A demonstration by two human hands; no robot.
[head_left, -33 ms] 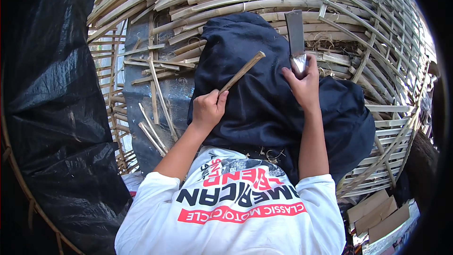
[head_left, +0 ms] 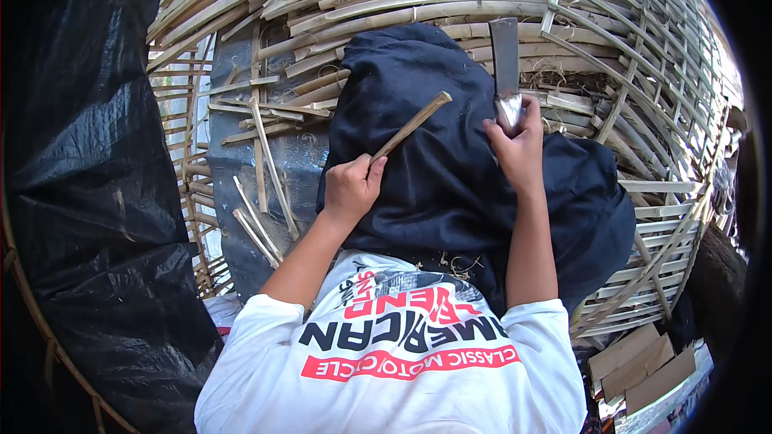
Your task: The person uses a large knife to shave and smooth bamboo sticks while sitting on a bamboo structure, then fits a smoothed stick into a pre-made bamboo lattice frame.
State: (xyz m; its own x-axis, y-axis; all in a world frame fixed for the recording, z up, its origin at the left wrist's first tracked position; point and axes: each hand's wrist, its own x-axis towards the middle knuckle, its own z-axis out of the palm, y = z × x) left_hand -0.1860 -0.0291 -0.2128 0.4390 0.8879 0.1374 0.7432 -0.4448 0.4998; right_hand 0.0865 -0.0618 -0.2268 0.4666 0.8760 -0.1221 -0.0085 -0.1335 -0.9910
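My left hand [head_left: 352, 190] is closed around the lower end of a short bamboo stick [head_left: 416, 122], which points up and to the right. In my right hand [head_left: 521, 149] is a broad-bladed knife [head_left: 505, 56], its flat dark blade upright and my fingers wrapped about its shiny silvery handle. Knife and stick are apart. A black cloth [head_left: 410, 201] is draped over my lap beneath both hands.
Split bamboo strips [head_left: 434, 12] lie in rows beyond the cloth. Loose bamboo pieces [head_left: 272, 165] rest on a grey sheet [head_left: 233, 169] at left. A black plastic sheet [head_left: 96, 193] hangs farther left. Cardboard pieces [head_left: 643, 370] sit at lower right, below a bamboo lattice [head_left: 659, 249].
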